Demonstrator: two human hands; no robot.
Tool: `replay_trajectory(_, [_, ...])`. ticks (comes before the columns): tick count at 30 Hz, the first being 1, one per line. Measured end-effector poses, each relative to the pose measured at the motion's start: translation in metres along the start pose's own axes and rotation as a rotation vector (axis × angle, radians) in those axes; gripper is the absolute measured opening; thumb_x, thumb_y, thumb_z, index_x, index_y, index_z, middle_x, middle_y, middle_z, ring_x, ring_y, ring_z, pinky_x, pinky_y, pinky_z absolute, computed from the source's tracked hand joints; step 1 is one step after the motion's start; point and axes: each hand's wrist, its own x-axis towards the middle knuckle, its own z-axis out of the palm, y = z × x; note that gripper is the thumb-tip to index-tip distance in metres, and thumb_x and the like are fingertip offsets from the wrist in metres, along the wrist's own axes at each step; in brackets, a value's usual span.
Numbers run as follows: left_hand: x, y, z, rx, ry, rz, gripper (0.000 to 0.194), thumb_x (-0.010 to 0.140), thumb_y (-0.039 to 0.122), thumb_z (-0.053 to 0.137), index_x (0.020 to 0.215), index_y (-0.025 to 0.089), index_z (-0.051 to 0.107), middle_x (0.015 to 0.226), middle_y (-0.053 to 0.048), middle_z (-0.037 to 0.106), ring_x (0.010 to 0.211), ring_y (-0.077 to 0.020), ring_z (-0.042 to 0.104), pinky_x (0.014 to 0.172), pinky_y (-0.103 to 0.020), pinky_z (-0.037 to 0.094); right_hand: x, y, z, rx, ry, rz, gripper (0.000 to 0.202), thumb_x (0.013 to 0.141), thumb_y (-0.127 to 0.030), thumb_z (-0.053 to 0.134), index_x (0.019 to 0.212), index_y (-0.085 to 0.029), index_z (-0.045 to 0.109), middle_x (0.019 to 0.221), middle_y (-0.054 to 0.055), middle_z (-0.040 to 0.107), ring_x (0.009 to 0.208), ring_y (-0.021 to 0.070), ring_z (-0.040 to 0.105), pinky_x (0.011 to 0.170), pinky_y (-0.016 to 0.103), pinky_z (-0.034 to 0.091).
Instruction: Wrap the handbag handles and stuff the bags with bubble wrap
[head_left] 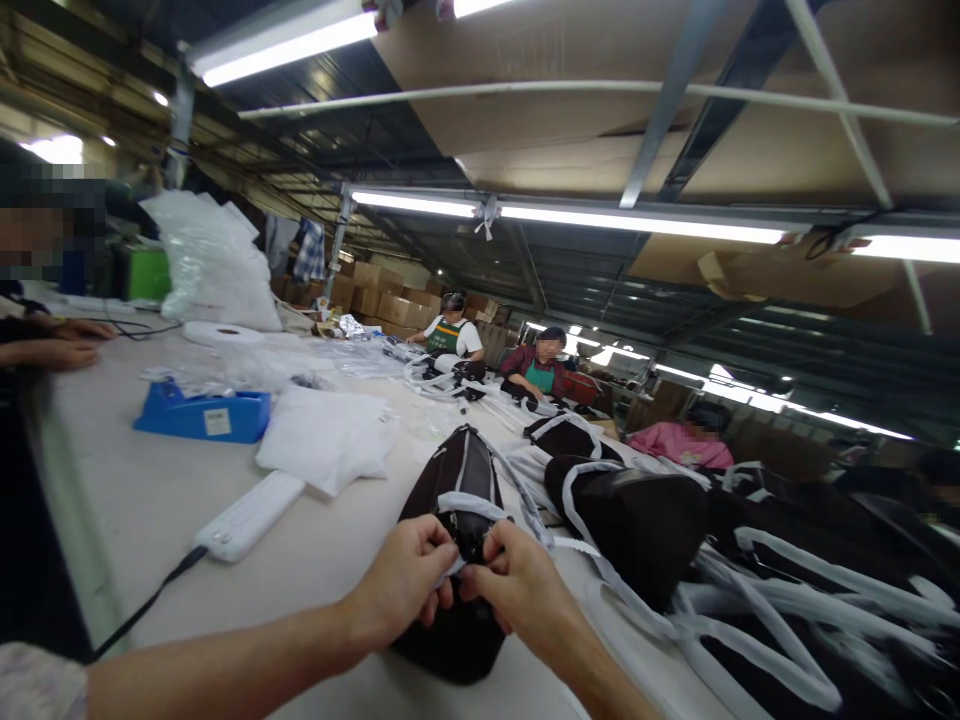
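Right in front of the person, a black bag [450, 640] lies on the pale table [172, 510], its narrower end pointing away and its broad end towards the wearer. A white-wrapped handle [471, 503] arches over its upper face, with dark fittings just below. The bag is probably light and soft-sided, firm enough to keep its shape but likely to dent under a hard squeeze. The wrapping looks thin, perhaps a little slippery and easily torn. For lifting, the handle or both sides together would seem the surest hold; for small work at the fittings, fingertips suit best.

Both hands meet there. The left hand [412, 570] has thumb and forefinger pinched on a small pale strip [452, 567]. The right hand [525, 580] comes in from the other side, fingers bent close to the fittings; whether its fingertips are clamped on anything, I cannot tell.

To the right, more black bags [630, 520] are heaped with white-wrapped straps among them. On the left are a white power strip [251, 515], a stack of white sheets [330, 435] and a blue tape dispenser [206, 412]. Farther off, a co-worker in a green apron [448, 338] is at the table.
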Motion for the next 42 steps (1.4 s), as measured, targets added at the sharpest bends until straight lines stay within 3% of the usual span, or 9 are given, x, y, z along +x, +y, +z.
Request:
replay_trajectory(12, [0.006, 0.015, -0.023, 0.208, -0.109, -0.094, 0.035, 0.069, 0.049, 0.064, 0.059, 0.019, 0.049, 0.044, 0.004, 0.053, 0.033, -0.0071, 0.038, 0.036, -0.019, 0.023, -0.001, 0.01, 0.004, 0.1, -0.037, -0.051, 0.026, 0.068, -0.009, 0.056, 0.072, -0.025, 0.036, 0.049, -0.009, 0.062, 0.027, 0.005, 0.036, 0.029, 0.017, 0.02])
replay_trajectory(17, [0.005, 0.024, -0.026, 0.309, -0.154, -0.037, 0.025, 0.063, 0.04, 0.067, 0.064, 0.02, 0.051, 0.047, 0.006, 0.052, 0.04, -0.0094, 0.039, 0.041, -0.021, 0.024, -0.001, 0.014, 0.012, 0.138, 0.01, -0.046, 0.026, 0.072, -0.017, 0.059, 0.073, -0.025, 0.035, 0.046, -0.011, 0.056, 0.027, 0.0052, 0.036, 0.027, 0.017, 0.022])
replay_trajectory(21, [0.003, 0.033, -0.026, 0.466, -0.09, 0.148, 0.013, 0.056, 0.021, 0.068, 0.06, 0.019, 0.055, 0.053, 0.006, 0.051, 0.056, -0.0128, 0.043, 0.05, -0.023, 0.025, -0.003, 0.013, 0.016, 0.159, 0.027, -0.089, 0.029, 0.07, -0.032, 0.064, 0.073, -0.025, 0.036, 0.041, -0.015, 0.042, 0.026, 0.0071, 0.039, 0.026, 0.017, 0.019])
replay_trajectory(28, [0.004, 0.042, -0.035, 0.766, -0.022, 0.391, 0.011, 0.066, 0.014, 0.06, 0.057, 0.021, 0.056, 0.053, 0.004, 0.054, 0.051, -0.0132, 0.042, 0.05, -0.025, 0.022, -0.016, 0.009, -0.008, 0.456, -0.224, 0.088, 0.044, 0.072, -0.054, 0.066, 0.098, -0.02, 0.054, 0.054, -0.006, 0.059, 0.03, 0.0036, 0.032, 0.033, 0.018, 0.01])
replay_trajectory(31, [0.003, 0.044, -0.041, 1.054, 0.009, 0.509, 0.009, 0.07, 0.013, 0.059, 0.065, 0.02, 0.06, 0.059, -0.001, 0.061, 0.051, -0.0166, 0.051, 0.05, -0.027, 0.023, -0.014, 0.01, -0.022, 0.305, -0.062, -0.132, 0.033, 0.08, -0.048, 0.063, 0.097, -0.021, 0.056, 0.082, 0.004, 0.072, 0.041, 0.0078, 0.051, 0.038, 0.021, 0.03])
replay_trajectory(33, [0.002, 0.043, -0.043, 1.291, -0.018, 0.625, 0.01, 0.075, 0.011, 0.057, 0.075, 0.019, 0.063, 0.066, -0.005, 0.066, 0.055, -0.0212, 0.057, 0.05, -0.028, 0.026, -0.009, 0.004, -0.028, 0.067, 0.047, -0.424, 0.02, 0.086, -0.037, 0.058, 0.098, -0.022, 0.061, 0.099, 0.008, 0.073, 0.07, 0.0171, 0.068, 0.062, 0.028, 0.05])
replay_trajectory(35, [0.001, 0.041, -0.043, 1.514, -0.069, 0.78, 0.014, 0.082, 0.008, 0.051, 0.084, 0.016, 0.063, 0.071, -0.009, 0.068, 0.057, -0.0246, 0.06, 0.049, -0.031, 0.027, 0.0, -0.01, -0.029, -0.136, 0.065, -0.653, 0.023, 0.091, -0.027, 0.049, 0.109, -0.023, 0.064, 0.114, 0.008, 0.071, 0.105, 0.0223, 0.065, 0.092, 0.035, 0.048])
replay_trajectory(37, [0.0, 0.037, -0.043, 1.666, -0.077, 0.956, 0.017, 0.086, 0.007, 0.046, 0.083, 0.016, 0.06, 0.068, -0.009, 0.066, 0.055, -0.0248, 0.06, 0.047, -0.032, 0.027, 0.012, -0.026, -0.027, -0.217, -0.037, -0.729, 0.032, 0.095, -0.022, 0.04, 0.119, -0.024, 0.06, 0.123, 0.007, 0.068, 0.117, 0.0213, 0.06, 0.102, 0.036, 0.043])
replay_trajectory(42, [-0.005, 0.027, -0.048, 1.699, 0.16, 1.313, 0.018, 0.086, 0.009, 0.046, 0.072, 0.021, 0.051, 0.058, -0.003, 0.057, 0.045, -0.0196, 0.05, 0.044, -0.035, 0.024, 0.048, -0.057, -0.019, -0.184, -0.36, -0.624, 0.03, 0.098, -0.025, 0.035, 0.117, -0.018, 0.058, 0.11, 0.008, 0.074, 0.093, 0.0191, 0.069, 0.085, 0.032, 0.052])
